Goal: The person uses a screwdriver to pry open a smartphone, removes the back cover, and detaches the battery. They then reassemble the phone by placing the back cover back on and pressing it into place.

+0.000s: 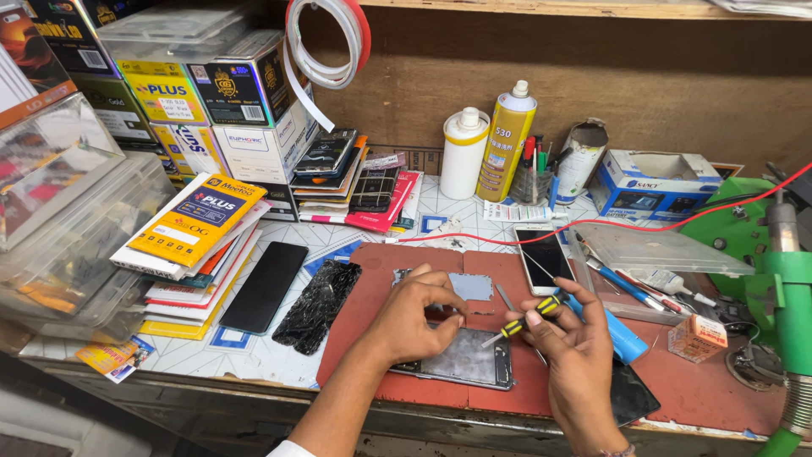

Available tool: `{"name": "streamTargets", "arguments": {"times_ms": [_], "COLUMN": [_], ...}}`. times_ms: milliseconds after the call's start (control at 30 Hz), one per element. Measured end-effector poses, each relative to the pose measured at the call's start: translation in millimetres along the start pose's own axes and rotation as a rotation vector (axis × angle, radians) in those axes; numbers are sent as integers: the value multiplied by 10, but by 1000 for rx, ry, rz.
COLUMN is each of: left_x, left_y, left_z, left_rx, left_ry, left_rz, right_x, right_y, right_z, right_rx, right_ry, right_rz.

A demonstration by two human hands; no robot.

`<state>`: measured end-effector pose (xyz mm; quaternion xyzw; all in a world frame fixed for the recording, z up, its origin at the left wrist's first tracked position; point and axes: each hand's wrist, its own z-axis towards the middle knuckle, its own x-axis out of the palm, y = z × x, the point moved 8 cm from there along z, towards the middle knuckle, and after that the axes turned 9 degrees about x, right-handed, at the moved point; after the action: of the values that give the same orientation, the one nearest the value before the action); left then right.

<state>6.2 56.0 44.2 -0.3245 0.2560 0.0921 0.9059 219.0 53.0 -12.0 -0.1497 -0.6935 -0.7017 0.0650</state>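
An opened phone body (463, 362) lies on a reddish work mat (702, 393) near the bench's front edge. My left hand (413, 317) rests on its upper edge, fingers curled and pinching at something small I cannot make out. My right hand (575, 360) grips a yellow-and-black screwdriver (526, 320), its tip pointing down-left at the phone body. A grey metal plate (470, 287) sits on the mat just beyond my left hand.
A cracked black screen (317, 305) and an intact black glass panel (264, 288) lie left of the mat. A white phone (544, 258), blue pen, tweezers, spray can (504, 142), white bottle (463, 152), stacked boxes (190, 220) and a green machine (782, 288) surround it.
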Motion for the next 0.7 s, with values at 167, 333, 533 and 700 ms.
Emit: {"name": "streamTargets", "arguments": {"times_ms": [167,333,533,700], "left_x": [60,128,34,-209], "left_y": [-14,85,239,361], "left_z": [9,-15,-24,-124], "left_rx": [-42,-149,-177,-333], "left_ry": [97,130,-38,-234], "left_rz": [-18,-36,55,378], "right_x": [15,25,-94,-157], "right_y": [25,50,50,60], "right_z": [-30,-49,-54,-141], "right_rx": [-20,-37,-168,-409], "right_ry": [-17,-23,-58,-115], "right_rz": [41,36,117,-77]}}
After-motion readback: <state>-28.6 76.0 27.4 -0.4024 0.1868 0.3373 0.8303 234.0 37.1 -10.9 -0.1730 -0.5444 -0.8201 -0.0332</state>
